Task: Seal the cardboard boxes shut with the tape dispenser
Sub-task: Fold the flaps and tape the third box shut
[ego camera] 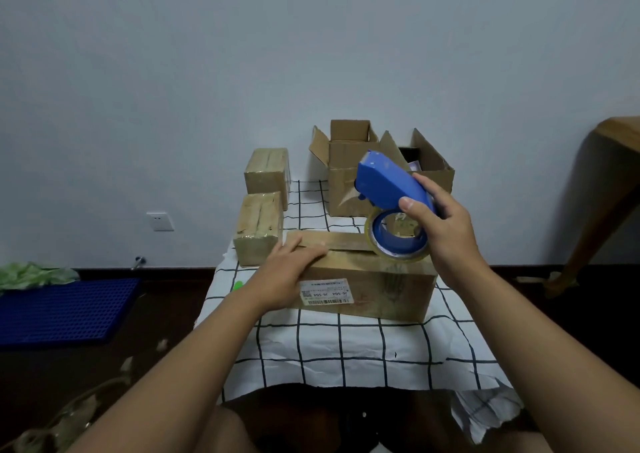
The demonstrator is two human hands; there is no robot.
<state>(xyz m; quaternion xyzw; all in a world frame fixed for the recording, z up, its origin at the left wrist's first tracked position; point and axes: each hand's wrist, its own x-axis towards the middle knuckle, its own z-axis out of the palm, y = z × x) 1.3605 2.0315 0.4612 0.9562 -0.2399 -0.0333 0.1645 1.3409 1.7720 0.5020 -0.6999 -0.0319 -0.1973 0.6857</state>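
**Tape dispenser raised over the nearest box**

The grid-patterned cloth (pixel 346 348) covered whatever I worked on, so I could not tell what lay beneath it, and its near edge hid my lap. A wooden furniture leg (pixel 599 210) at the right was cut off by the frame.

I counted five cardboard boxes. The nearest box (pixel 367 290) lay flat before me, its labelled side facing me; my left arm hid its left end. Two open boxes (pixel 346 175) stood at the back with flaps up, and the dispenser blocked part of the right one, whose contents I could not make out. Two taped boxes (pixel 259 227) sat at the left, one behind the other.

My left hand (pixel 287 272) lay flat on the nearest box's top flap, fingers straight, pressing down. My right hand (pixel 440 227) clenched the blue tape dispenser (pixel 391 186), thumb over its top, holding it tilted above the box's right end. The clear tape roll (pixel 398 238) touched the box top; its loose end was hard to see.

On the floor left lay one blue grid crate (pixel 65 310), with one wall socket (pixel 160 221) above.
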